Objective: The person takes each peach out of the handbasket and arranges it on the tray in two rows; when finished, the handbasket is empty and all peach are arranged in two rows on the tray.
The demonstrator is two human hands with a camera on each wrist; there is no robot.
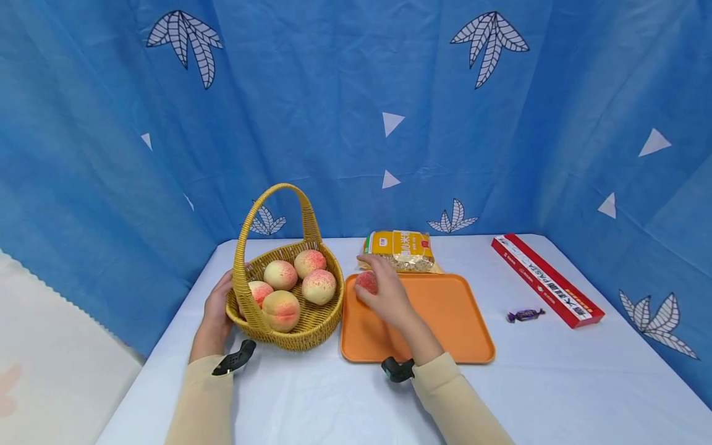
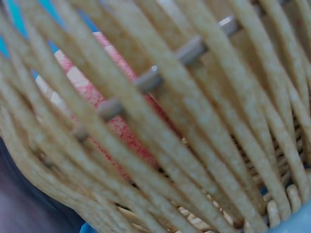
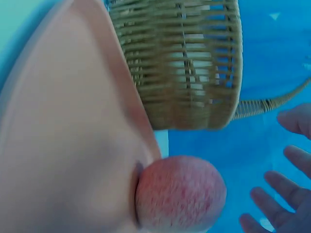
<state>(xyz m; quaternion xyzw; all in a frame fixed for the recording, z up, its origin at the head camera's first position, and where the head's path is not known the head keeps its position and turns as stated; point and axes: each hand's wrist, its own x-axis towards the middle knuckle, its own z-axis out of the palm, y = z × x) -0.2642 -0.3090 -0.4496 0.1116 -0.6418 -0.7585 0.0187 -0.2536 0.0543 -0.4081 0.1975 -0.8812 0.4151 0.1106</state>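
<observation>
A yellow wicker basket (image 1: 314, 337) with a tall handle stands left of the middle, with several peaches (image 1: 280, 311) inside. My left hand (image 1: 216, 309) touches the basket's left outer wall; its fingers are partly hidden there. Slats of the basket (image 2: 194, 111) fill the left wrist view, a red-speckled peach (image 2: 116, 126) showing through them. Over the left part of an orange tray (image 1: 439, 315) is my right hand (image 1: 389, 296), beside a single peach (image 1: 367, 282). In the right wrist view, this peach (image 3: 182, 194) sits on the tray, apart from the spread fingers (image 3: 286, 189).
Behind the tray lies a yellow bag of grain (image 1: 402, 250). To the right are a purple-wrapped candy (image 1: 525, 315) and a long red pasta box (image 1: 547, 281). A blue curtain (image 1: 345, 111) hangs behind the white-covered table (image 1: 311, 395).
</observation>
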